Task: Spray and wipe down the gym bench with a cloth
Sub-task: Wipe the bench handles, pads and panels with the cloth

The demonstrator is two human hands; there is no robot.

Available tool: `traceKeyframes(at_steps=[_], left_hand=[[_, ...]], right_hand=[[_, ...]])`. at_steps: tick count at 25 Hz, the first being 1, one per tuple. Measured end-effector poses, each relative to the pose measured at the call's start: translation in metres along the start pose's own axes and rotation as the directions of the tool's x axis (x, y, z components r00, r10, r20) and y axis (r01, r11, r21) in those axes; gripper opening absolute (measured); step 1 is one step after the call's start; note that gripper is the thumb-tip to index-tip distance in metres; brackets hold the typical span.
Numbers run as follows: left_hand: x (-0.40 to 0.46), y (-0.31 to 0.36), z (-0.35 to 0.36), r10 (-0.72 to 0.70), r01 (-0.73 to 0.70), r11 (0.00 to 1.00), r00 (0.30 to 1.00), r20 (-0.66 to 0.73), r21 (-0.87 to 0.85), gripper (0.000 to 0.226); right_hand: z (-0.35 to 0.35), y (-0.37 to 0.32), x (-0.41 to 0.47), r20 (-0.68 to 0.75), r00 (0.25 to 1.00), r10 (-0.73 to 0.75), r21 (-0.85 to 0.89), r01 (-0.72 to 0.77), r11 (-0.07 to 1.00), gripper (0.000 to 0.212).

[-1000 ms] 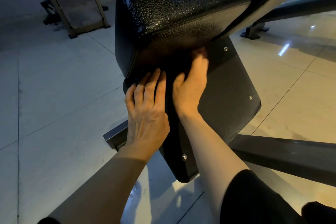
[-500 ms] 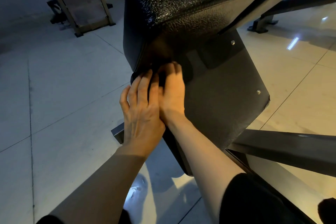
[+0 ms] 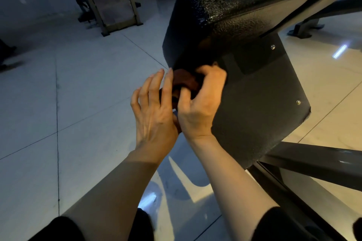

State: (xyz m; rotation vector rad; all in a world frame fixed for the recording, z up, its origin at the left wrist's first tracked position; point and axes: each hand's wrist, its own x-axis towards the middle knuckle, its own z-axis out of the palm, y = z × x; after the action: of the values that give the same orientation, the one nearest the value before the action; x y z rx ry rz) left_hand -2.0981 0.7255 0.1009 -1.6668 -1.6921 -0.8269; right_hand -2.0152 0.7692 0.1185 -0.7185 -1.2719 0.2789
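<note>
Nearest, two bare forearms are seen reaching forward over the tiled floor (image 3: 82, 88). The left hand (image 3: 154, 109) is held with its fingers straight and relaxed, its grip wide, just beside a reddish-brown cloth (image 3: 184, 82). The cloth is gripped by the curled fingers of the right hand (image 3: 201, 103) at the lower edge of the gym bench (image 3: 235, 6) pad, above its dark side panel (image 3: 264, 103). Farther off, a framed machine (image 3: 109, 0) is seen.
</note>
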Motion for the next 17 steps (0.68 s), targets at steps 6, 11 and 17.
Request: traceKeyframes(at_steps=[6,11,17], left_hand=[[0.003,0.007,-0.002,0.005,-0.007,0.999,0.999,-0.046,-0.047,0.071],[-0.004,0.006,-0.002,-0.001,0.001,1.0,1.0,0.009,-0.003,0.081],[-0.01,0.012,-0.002,0.013,-0.012,1.0,0.999,0.041,-0.023,0.087]], right_hand=[[-0.003,0.004,0.01,0.049,0.997,0.067,-0.078,-0.063,0.995,0.024],[-0.011,-0.012,0.011,-0.102,0.994,0.038,-0.038,-0.042,0.998,0.021],[-0.007,0.003,0.005,-0.033,0.949,0.313,-0.096,-0.315,0.944,0.023]])
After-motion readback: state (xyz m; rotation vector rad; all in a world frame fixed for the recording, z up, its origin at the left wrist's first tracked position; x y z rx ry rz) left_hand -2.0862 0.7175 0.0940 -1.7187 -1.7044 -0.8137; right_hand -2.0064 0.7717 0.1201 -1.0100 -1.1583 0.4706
